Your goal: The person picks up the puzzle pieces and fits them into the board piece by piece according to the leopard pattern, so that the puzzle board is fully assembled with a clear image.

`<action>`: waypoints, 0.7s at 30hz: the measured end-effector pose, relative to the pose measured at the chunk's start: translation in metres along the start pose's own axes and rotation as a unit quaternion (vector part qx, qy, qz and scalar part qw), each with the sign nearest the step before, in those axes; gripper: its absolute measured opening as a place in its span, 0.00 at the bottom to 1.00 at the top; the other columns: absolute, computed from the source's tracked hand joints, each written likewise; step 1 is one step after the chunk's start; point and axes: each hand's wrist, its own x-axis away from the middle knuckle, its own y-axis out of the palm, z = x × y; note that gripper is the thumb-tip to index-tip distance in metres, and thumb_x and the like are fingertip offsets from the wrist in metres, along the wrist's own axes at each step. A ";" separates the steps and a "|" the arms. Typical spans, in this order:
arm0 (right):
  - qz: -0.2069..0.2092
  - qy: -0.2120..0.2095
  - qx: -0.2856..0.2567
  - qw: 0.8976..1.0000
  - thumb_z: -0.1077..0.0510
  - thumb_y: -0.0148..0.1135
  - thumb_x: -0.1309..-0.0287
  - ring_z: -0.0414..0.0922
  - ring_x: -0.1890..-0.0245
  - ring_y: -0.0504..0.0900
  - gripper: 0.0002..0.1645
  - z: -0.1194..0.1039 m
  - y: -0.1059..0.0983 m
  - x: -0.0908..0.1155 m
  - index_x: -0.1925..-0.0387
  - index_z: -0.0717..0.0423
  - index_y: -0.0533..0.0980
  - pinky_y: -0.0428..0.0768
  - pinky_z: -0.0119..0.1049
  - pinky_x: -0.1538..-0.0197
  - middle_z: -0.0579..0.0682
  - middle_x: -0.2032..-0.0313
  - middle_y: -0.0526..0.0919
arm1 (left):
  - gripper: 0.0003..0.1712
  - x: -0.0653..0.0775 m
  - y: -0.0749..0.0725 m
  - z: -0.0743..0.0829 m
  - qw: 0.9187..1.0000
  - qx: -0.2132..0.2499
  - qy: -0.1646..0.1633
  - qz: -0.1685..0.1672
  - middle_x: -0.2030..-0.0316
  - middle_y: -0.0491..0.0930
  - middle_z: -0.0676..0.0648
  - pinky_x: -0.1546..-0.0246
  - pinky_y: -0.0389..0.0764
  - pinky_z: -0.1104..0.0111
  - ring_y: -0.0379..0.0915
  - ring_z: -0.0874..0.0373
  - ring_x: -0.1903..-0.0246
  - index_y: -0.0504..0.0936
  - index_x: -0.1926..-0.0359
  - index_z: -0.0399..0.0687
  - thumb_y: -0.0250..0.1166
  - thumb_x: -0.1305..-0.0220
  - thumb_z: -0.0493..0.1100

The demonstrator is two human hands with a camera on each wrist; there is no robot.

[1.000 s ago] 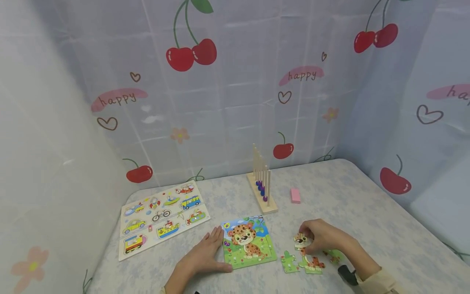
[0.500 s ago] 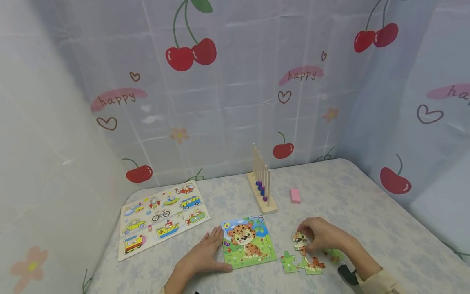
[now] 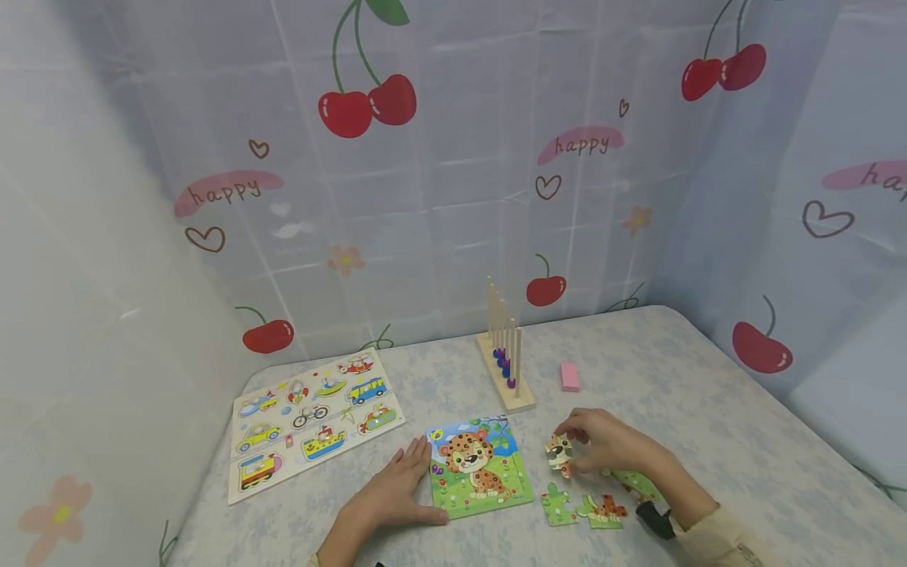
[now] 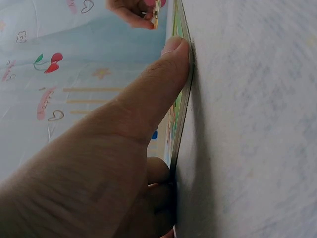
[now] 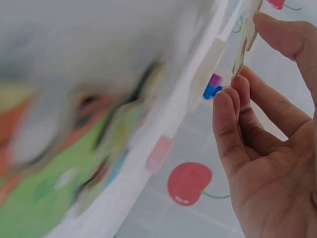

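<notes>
My right hand (image 3: 615, 446) pinches a jigsaw piece (image 3: 558, 452) with a leopard's face on it, raised off the table. In the right wrist view this piece (image 5: 240, 60) is seen edge-on between thumb and fingertips. A square leopard picture board (image 3: 480, 471) lies flat in front of me. Against its left side and near edge rests my left hand (image 3: 394, 490), fingers extended and thumb spread. The left wrist view shows the thumb (image 4: 166, 72) pressed to the board's edge. Loose jigsaw pieces, one green (image 3: 560, 506) and one with orange spots (image 3: 606, 512), lie right of the board.
Another green piece (image 3: 638, 483) lies partly under my right forearm. A vehicle peg puzzle (image 3: 294, 441) lies at the left. Behind the leopard board stands a wooden rack (image 3: 520, 403) with upright pegs and purple and blue beads. A pink block (image 3: 570, 377) sits right of it.
My right hand has moved left and slightly away from me with the leopard-face piece, rising clear of the loose pieces. The left hand and the board have stayed put.
</notes>
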 end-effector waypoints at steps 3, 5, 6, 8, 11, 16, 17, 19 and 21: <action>0.003 -0.010 -0.001 1.000 0.54 0.76 0.57 0.41 0.67 0.71 0.25 -0.008 -0.001 -0.006 0.53 0.52 0.82 0.72 0.29 0.68 0.42 0.67 0.76 | 0.69 0.000 0.000 0.000 1.000 0.000 -0.001 0.001 0.23 0.44 0.39 0.25 0.50 0.47 0.41 0.44 0.23 0.49 0.25 0.37 0.66 0.54 0.76; 0.005 -0.019 0.001 1.000 0.53 0.76 0.56 0.40 0.67 0.72 0.25 -0.012 0.000 -0.011 0.53 0.52 0.82 0.73 0.29 0.67 0.42 0.66 0.76 | 0.69 0.000 0.000 0.000 1.000 0.000 -0.001 0.001 0.23 0.44 0.38 0.25 0.50 0.47 0.41 0.44 0.23 0.49 0.25 0.37 0.66 0.54 0.76; 0.005 -0.024 0.000 1.000 0.52 0.76 0.56 0.40 0.67 0.72 0.25 -0.014 0.000 -0.014 0.53 0.52 0.82 0.74 0.29 0.67 0.42 0.66 0.76 | 0.70 0.000 0.000 0.000 1.000 0.000 -0.002 0.000 0.23 0.44 0.38 0.25 0.50 0.47 0.41 0.44 0.23 0.49 0.25 0.37 0.66 0.54 0.76; 0.005 -0.033 -0.006 0.999 0.53 0.76 0.56 0.40 0.67 0.72 0.25 -0.018 0.001 -0.018 0.53 0.53 0.83 0.74 0.28 0.67 0.42 0.65 0.77 | 0.70 0.000 0.001 0.000 1.000 -0.001 -0.003 -0.001 0.23 0.44 0.38 0.25 0.49 0.47 0.40 0.44 0.23 0.49 0.25 0.37 0.65 0.54 0.76; 0.004 -0.047 -0.017 0.999 0.53 0.76 0.56 0.41 0.67 0.72 0.26 -0.024 0.003 -0.025 0.53 0.55 0.82 0.73 0.28 0.68 0.43 0.65 0.77 | 0.70 -0.001 0.002 -0.001 1.000 -0.003 -0.004 -0.003 0.23 0.44 0.39 0.25 0.49 0.47 0.40 0.44 0.23 0.49 0.24 0.37 0.65 0.54 0.77; 0.008 -0.088 -0.011 0.996 0.53 0.76 0.55 0.39 0.68 0.71 0.26 -0.034 0.008 -0.037 0.52 0.57 0.82 0.72 0.26 0.68 0.43 0.65 0.78 | 0.70 -0.001 0.002 -0.001 1.000 -0.009 -0.004 -0.001 0.23 0.44 0.39 0.25 0.50 0.47 0.40 0.44 0.23 0.49 0.24 0.37 0.65 0.54 0.77; 0.009 -0.095 -0.005 0.995 0.53 0.76 0.55 0.39 0.68 0.72 0.26 -0.037 0.009 -0.040 0.52 0.57 0.82 0.72 0.26 0.68 0.43 0.65 0.78 | 0.70 -0.002 0.002 -0.001 1.000 -0.010 -0.004 -0.001 0.23 0.44 0.39 0.25 0.50 0.47 0.41 0.44 0.23 0.49 0.24 0.37 0.64 0.54 0.77; 0.008 -0.108 0.004 0.994 0.54 0.76 0.55 0.39 0.68 0.73 0.26 -0.042 0.012 -0.045 0.52 0.56 0.82 0.73 0.26 0.68 0.43 0.65 0.79 | 0.70 -0.002 0.002 -0.001 1.000 -0.008 -0.004 -0.001 0.23 0.44 0.39 0.25 0.50 0.47 0.40 0.44 0.23 0.49 0.24 0.37 0.65 0.54 0.77; 0.004 -0.116 0.013 0.993 0.54 0.75 0.54 0.40 0.67 0.75 0.25 -0.048 0.015 -0.050 0.52 0.55 0.82 0.74 0.25 0.67 0.44 0.64 0.79 | 0.70 -0.002 0.002 -0.002 1.000 -0.006 -0.005 -0.003 0.23 0.44 0.39 0.25 0.50 0.47 0.40 0.44 0.23 0.49 0.24 0.38 0.65 0.54 0.77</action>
